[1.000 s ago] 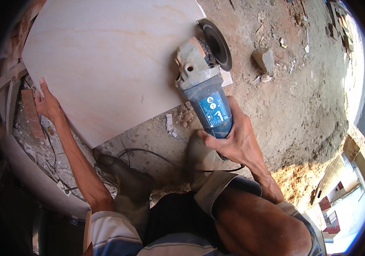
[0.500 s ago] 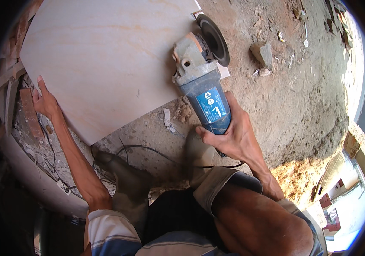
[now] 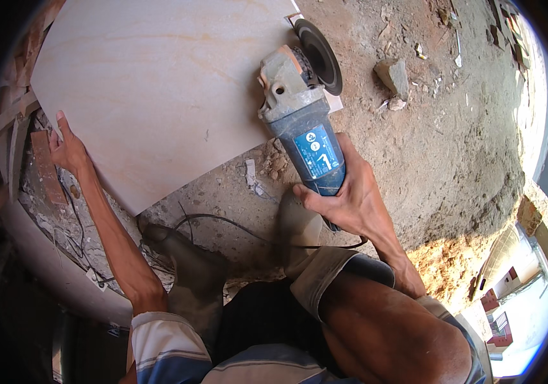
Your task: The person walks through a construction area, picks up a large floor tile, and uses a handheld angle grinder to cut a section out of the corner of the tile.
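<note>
My right hand (image 3: 354,192) wraps round the rear body of a blue angle grinder (image 3: 315,150) with a grey metal head. Its dark cutting disc (image 3: 318,57) stands on edge at the right side of a large cream tile (image 3: 158,89) with faint tan veins. A narrow strip of the tile shows beyond the disc, and I cannot tell whether the disc touches it. At the tile's left edge, my left hand (image 3: 69,150) grips it with the thumb up along the side and the other fingers partly hidden.
A black cable (image 3: 235,225) runs over the rubble between the tile and my boots (image 3: 187,253). To the right, a stone block (image 3: 392,77) and small chips lie on rough ground. Wooden strips (image 3: 11,125) and a reddish piece (image 3: 46,168) lie at the left.
Almost nothing differs. The grinder, the tile and my hands sit very slightly higher in the picture, with both grips the same.
</note>
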Demonstrator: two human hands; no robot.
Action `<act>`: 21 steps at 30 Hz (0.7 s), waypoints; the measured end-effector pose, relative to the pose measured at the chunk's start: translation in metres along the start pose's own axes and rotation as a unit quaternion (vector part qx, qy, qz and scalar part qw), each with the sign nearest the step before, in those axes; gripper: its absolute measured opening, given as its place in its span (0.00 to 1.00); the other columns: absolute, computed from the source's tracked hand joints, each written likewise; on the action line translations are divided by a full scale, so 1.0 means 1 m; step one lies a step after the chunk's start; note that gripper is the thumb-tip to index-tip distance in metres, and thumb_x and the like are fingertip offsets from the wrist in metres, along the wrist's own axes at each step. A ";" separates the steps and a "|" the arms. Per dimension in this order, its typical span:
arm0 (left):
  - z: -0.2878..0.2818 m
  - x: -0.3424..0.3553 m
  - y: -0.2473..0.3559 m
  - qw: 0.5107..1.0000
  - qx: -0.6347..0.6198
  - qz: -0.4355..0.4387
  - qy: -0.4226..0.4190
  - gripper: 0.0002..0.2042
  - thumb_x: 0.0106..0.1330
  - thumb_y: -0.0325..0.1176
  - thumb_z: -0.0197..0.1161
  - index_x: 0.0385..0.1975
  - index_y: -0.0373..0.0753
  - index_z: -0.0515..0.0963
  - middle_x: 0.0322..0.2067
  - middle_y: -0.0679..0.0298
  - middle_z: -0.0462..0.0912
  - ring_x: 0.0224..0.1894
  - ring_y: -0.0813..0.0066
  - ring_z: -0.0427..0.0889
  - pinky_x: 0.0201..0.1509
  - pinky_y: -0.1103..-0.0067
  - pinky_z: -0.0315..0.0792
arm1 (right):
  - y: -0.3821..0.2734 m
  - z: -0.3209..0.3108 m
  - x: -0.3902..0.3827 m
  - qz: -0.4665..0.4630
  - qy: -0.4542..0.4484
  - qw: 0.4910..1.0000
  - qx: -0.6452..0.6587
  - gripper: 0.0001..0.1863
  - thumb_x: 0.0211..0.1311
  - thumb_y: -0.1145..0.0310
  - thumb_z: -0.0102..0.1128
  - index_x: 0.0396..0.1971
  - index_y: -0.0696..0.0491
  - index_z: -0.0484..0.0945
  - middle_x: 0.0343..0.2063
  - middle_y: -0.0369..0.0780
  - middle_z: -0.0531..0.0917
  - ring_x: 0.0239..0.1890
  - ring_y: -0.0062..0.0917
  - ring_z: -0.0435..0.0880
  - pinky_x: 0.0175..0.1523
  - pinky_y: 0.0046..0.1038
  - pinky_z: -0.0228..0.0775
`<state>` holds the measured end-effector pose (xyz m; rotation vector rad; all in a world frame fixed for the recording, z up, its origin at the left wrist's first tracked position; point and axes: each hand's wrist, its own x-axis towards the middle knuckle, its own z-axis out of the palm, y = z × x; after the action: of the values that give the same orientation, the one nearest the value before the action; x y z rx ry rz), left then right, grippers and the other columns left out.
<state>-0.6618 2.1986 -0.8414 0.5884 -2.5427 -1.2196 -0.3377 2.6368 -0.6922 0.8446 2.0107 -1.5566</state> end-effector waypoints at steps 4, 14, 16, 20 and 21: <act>0.001 -0.003 0.003 1.000 0.002 0.001 0.002 0.43 0.63 0.54 0.80 0.59 0.16 0.71 0.47 0.42 0.88 0.42 0.63 0.89 0.47 0.73 0.85 | 0.003 0.001 -0.001 -0.004 0.004 1.000 0.004 0.38 0.50 0.62 0.77 0.59 0.61 0.72 0.38 0.52 0.89 0.41 0.39 0.93 0.51 0.39 0.84; 0.002 -0.005 0.007 1.000 0.002 -0.001 0.006 0.39 0.63 0.53 0.80 0.55 0.18 0.75 0.45 0.45 0.89 0.40 0.64 0.89 0.46 0.73 0.85 | 0.003 0.001 -0.002 0.007 0.000 1.000 0.005 0.39 0.50 0.62 0.77 0.60 0.61 0.72 0.40 0.53 0.89 0.42 0.40 0.92 0.52 0.40 0.84; 0.001 -0.006 0.007 1.000 0.004 -0.001 0.008 0.38 0.63 0.53 0.80 0.53 0.19 0.76 0.45 0.45 0.89 0.40 0.64 0.89 0.45 0.73 0.85 | 0.003 0.001 -0.002 0.008 -0.002 1.000 0.004 0.39 0.50 0.61 0.77 0.60 0.61 0.71 0.40 0.53 0.89 0.43 0.41 0.92 0.52 0.40 0.84; 0.002 -0.003 0.005 1.000 0.011 0.004 0.017 0.37 0.63 0.53 0.80 0.52 0.19 0.77 0.45 0.45 0.89 0.40 0.64 0.89 0.45 0.74 0.85 | 0.002 0.001 -0.002 0.006 -0.004 1.000 0.002 0.39 0.50 0.61 0.77 0.61 0.61 0.71 0.40 0.53 0.89 0.43 0.41 0.92 0.53 0.41 0.84; 0.001 -0.003 0.005 1.000 0.016 0.003 0.019 0.37 0.63 0.53 0.80 0.52 0.19 0.77 0.45 0.45 0.89 0.40 0.64 0.89 0.45 0.74 0.85 | 0.002 0.001 -0.002 0.007 -0.005 1.000 0.001 0.39 0.50 0.61 0.77 0.61 0.61 0.71 0.40 0.53 0.89 0.43 0.41 0.93 0.54 0.41 0.85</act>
<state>-0.6607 2.2035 -0.8389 0.6055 -2.5353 -1.1557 -0.3353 2.6361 -0.6922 0.8483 1.9916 -1.5528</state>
